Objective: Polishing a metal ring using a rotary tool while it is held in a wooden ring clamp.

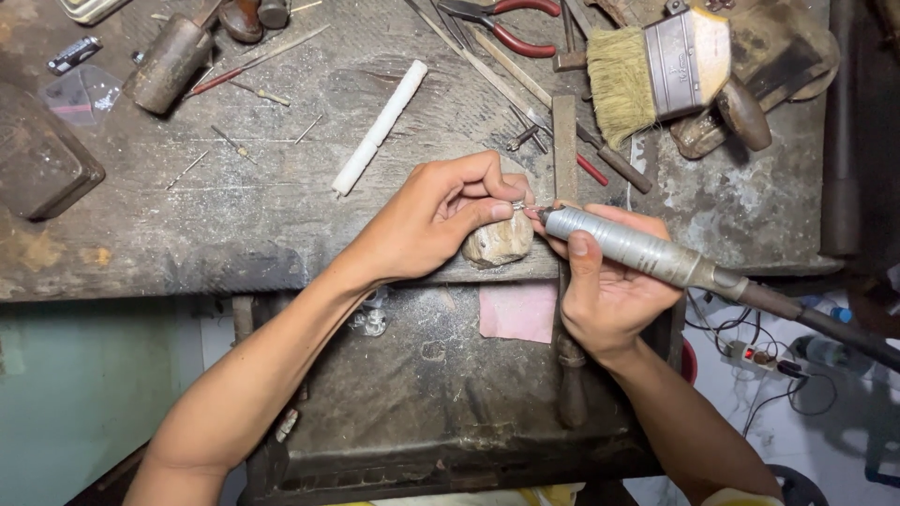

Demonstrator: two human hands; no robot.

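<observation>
My left hand (441, 211) pinches a tiny metal piece (517, 204) between thumb and fingertips, resting it on a worn wooden bench peg (497, 245) at the bench's front edge. My right hand (605, 290) grips a silver rotary handpiece (628, 245) like a pen. Its tip meets the small piece beside my left fingertips. A dark flexible shaft (825, 323) runs from the handpiece off to the right.
On the scarred workbench (234, 215) lie a white rod (380, 126), a wide bristle brush (656, 70), red-handled pliers (511, 28), a mallet (173, 61), files and small drill bits. A dark tray (422, 394) sits under the bench edge. A power strip (750, 356) lies on the floor.
</observation>
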